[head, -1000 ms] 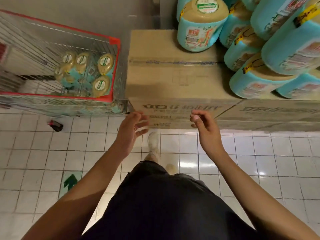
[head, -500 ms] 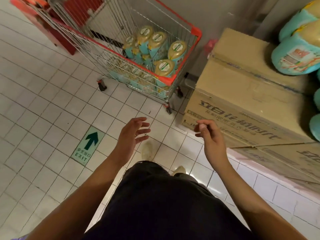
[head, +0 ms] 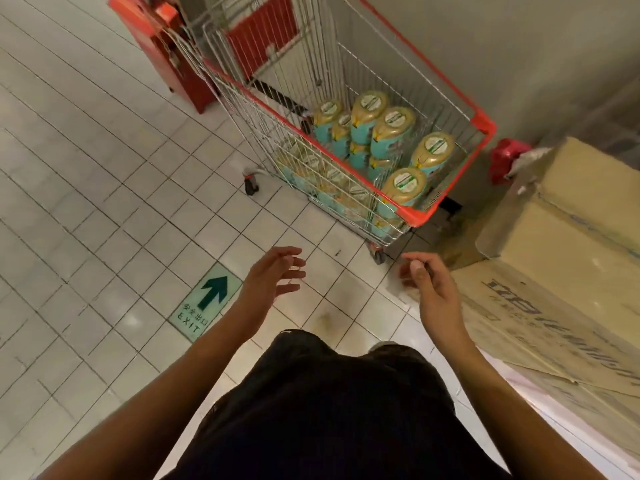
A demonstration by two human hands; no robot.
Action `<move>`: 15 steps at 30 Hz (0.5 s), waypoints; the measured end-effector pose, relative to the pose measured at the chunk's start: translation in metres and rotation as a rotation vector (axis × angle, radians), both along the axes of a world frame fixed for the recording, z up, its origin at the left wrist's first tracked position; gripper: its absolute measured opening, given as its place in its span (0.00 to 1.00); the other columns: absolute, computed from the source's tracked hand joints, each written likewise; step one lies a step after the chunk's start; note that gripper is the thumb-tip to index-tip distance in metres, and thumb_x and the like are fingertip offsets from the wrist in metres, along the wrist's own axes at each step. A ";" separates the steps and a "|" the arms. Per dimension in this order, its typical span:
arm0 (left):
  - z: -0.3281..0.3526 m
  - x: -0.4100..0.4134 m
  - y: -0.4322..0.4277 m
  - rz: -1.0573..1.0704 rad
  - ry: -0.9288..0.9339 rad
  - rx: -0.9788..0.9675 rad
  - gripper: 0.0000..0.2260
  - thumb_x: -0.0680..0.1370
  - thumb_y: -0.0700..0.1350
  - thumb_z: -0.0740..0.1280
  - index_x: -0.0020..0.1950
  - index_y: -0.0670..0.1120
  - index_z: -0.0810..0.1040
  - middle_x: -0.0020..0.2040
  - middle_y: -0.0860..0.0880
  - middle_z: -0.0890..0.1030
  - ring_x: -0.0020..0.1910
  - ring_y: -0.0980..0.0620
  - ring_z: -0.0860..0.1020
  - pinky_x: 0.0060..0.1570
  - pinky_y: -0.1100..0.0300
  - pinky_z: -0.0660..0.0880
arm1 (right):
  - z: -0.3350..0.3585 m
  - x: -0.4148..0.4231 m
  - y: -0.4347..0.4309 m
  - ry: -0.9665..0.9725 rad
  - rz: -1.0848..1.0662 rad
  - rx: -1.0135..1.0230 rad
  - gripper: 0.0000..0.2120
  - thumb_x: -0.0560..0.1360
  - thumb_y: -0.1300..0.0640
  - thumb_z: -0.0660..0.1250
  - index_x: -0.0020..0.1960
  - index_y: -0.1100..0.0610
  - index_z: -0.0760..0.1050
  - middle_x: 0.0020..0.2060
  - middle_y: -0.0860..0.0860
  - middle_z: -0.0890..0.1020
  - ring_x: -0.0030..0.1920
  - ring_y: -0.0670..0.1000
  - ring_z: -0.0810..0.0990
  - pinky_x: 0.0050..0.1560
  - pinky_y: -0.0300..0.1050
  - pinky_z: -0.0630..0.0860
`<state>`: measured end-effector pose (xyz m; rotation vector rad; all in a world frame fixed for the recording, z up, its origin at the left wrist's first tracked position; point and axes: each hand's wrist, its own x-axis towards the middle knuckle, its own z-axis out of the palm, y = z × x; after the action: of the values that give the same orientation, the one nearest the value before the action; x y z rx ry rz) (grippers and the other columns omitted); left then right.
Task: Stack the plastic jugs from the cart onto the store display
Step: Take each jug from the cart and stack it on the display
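A wire shopping cart [head: 446,72] with a red rim stands ahead of me on the tiled floor. Inside it several plastic jugs [head: 393,131] with teal labels and gold tops stand upright; the nearest jug [head: 403,187] is in the cart's near corner. My left hand [head: 272,280] and my right hand [head: 427,285] hover empty below the cart, fingers loosely curled, well short of its rim. The stacked display jugs are out of view.
Large cardboard boxes [head: 568,244] line the right side, close to my right arm. A red object [head: 507,161] lies between cart and boxes. A red stand [head: 166,46] is at the back left. A green EXIT arrow sticker [head: 206,301] marks the floor.
The view has swung left from the boxes and display jugs to the cart, which now sits centred and closer. Both hands stay empty in front of me.
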<state>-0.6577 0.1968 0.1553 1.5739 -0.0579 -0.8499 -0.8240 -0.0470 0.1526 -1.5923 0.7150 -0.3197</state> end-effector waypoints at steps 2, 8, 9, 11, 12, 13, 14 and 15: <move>0.002 0.023 -0.010 0.005 0.009 -0.011 0.13 0.81 0.54 0.63 0.60 0.53 0.82 0.58 0.47 0.85 0.57 0.46 0.84 0.53 0.53 0.82 | -0.005 0.010 -0.004 0.035 -0.010 -0.001 0.09 0.87 0.57 0.61 0.60 0.54 0.80 0.48 0.47 0.85 0.51 0.48 0.84 0.53 0.41 0.80; 0.001 0.089 -0.063 -0.002 0.045 -0.045 0.12 0.82 0.50 0.63 0.62 0.51 0.82 0.58 0.46 0.85 0.57 0.45 0.84 0.52 0.55 0.82 | -0.018 0.042 -0.034 0.125 -0.085 0.035 0.11 0.87 0.56 0.60 0.55 0.50 0.82 0.47 0.50 0.85 0.51 0.55 0.84 0.56 0.52 0.81; 0.000 0.101 -0.074 -0.002 0.050 -0.049 0.12 0.82 0.51 0.63 0.62 0.51 0.82 0.58 0.46 0.84 0.57 0.45 0.84 0.52 0.55 0.83 | -0.020 0.050 -0.042 0.128 -0.106 0.040 0.11 0.87 0.56 0.60 0.54 0.51 0.82 0.47 0.51 0.85 0.51 0.56 0.83 0.56 0.52 0.81; -0.005 0.123 -0.096 -0.009 0.064 -0.048 0.12 0.83 0.49 0.63 0.62 0.50 0.82 0.58 0.45 0.84 0.57 0.44 0.84 0.51 0.56 0.82 | -0.025 0.068 -0.060 0.134 -0.121 0.053 0.12 0.87 0.58 0.60 0.54 0.54 0.81 0.47 0.52 0.84 0.50 0.55 0.83 0.54 0.51 0.81; -0.008 0.134 -0.106 -0.011 0.069 -0.039 0.11 0.84 0.47 0.63 0.62 0.51 0.82 0.58 0.45 0.84 0.58 0.44 0.83 0.50 0.57 0.81 | -0.028 0.079 -0.070 0.127 -0.121 0.062 0.12 0.88 0.58 0.59 0.53 0.55 0.81 0.47 0.53 0.84 0.49 0.55 0.83 0.53 0.51 0.80; -0.011 0.145 -0.116 -0.010 0.072 -0.026 0.11 0.85 0.47 0.62 0.62 0.51 0.82 0.58 0.45 0.84 0.58 0.44 0.83 0.50 0.57 0.81 | -0.031 0.093 -0.079 0.118 -0.124 0.076 0.12 0.87 0.58 0.59 0.52 0.56 0.81 0.46 0.54 0.84 0.48 0.54 0.82 0.52 0.52 0.80; -0.013 0.156 -0.125 -0.009 0.077 -0.017 0.11 0.85 0.47 0.62 0.62 0.51 0.82 0.58 0.46 0.84 0.58 0.44 0.84 0.49 0.58 0.81 | -0.034 0.107 -0.089 0.115 -0.133 0.092 0.12 0.87 0.56 0.60 0.51 0.56 0.81 0.46 0.54 0.84 0.48 0.54 0.82 0.51 0.52 0.80; -0.015 0.167 -0.134 -0.009 0.078 -0.015 0.11 0.85 0.47 0.62 0.62 0.51 0.82 0.58 0.46 0.84 0.57 0.45 0.84 0.49 0.58 0.81 | -0.037 0.124 -0.100 0.115 -0.143 0.104 0.12 0.86 0.55 0.60 0.49 0.55 0.80 0.44 0.54 0.84 0.47 0.53 0.82 0.51 0.50 0.79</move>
<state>-0.4907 0.0625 0.1407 1.5262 -0.0153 -0.9156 -0.7000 -0.1466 0.1159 -1.4733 0.9218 -0.2922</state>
